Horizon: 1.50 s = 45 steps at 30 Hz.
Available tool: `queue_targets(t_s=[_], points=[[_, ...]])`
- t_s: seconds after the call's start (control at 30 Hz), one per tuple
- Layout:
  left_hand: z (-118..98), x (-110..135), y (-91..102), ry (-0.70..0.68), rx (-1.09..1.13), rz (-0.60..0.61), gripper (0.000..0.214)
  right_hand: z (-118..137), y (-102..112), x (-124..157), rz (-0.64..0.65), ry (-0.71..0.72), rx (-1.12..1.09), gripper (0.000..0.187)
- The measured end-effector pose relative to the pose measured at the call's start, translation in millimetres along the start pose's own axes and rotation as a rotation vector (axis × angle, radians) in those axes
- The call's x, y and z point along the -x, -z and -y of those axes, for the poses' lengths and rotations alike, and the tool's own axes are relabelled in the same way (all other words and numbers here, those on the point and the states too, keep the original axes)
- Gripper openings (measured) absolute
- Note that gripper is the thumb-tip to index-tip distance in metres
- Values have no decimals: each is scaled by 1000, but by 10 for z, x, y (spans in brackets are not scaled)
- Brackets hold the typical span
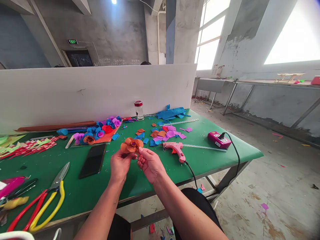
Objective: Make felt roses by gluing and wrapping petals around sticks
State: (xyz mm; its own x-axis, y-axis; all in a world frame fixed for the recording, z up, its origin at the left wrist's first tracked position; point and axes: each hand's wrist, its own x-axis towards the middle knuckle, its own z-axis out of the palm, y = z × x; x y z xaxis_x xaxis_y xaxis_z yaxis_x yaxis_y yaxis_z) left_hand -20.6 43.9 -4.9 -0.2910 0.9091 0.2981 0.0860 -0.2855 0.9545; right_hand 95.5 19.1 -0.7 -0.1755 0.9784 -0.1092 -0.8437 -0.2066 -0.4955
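Observation:
An orange paper flower (128, 145) with a small purple centre is held above the green table, between both hands. My left hand (120, 165) grips it from below on its left side. At its right edge, my right hand (150, 162) pinches a petal between thumb and fingers. Just right of the hands lies a pink glue gun (175, 147) with a clear glue stick (205, 147) sticking out of its back. Cut paper petals (170, 132) in purple, orange and blue are scattered behind it. Finished paper flowers (100, 131) sit in a cluster to the left.
A black phone (93, 161) and open red-and-yellow scissors (50, 196) lie on the left. The pink power strip (219, 140) stands near the right edge, its cord hanging down. A glass jar (139, 110) and blue paper (172, 113) are by the white partition (100, 90).

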Motion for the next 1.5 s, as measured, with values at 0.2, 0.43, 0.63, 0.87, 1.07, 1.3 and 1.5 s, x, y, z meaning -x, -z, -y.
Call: queue_targets(t_s=[0.2,0.43,0.63,0.87,1.07,1.3,1.5], points=[[-18,3,-18,12,-7,3,22,13,-35,13,-29,7,-1,24],[30,-16,-6,16,6,17,22,16,-53,43,-26,15,10,23],[51,-23,3,19,16,21,27,9,-37,62,24,40,140,26],[46,-8,0,25,23,24,26,-5,-32,46,30,26,142,26],[79,-63,27,-44,-24,-32,22,68,-10,53,31,15,279,35],[57,-139,126,-133,49,-63,20,266,296,-113,-124,207,334,36],[-41,78,116,-261,-16,21,14,346,369,-18,-10,240,373,34]])
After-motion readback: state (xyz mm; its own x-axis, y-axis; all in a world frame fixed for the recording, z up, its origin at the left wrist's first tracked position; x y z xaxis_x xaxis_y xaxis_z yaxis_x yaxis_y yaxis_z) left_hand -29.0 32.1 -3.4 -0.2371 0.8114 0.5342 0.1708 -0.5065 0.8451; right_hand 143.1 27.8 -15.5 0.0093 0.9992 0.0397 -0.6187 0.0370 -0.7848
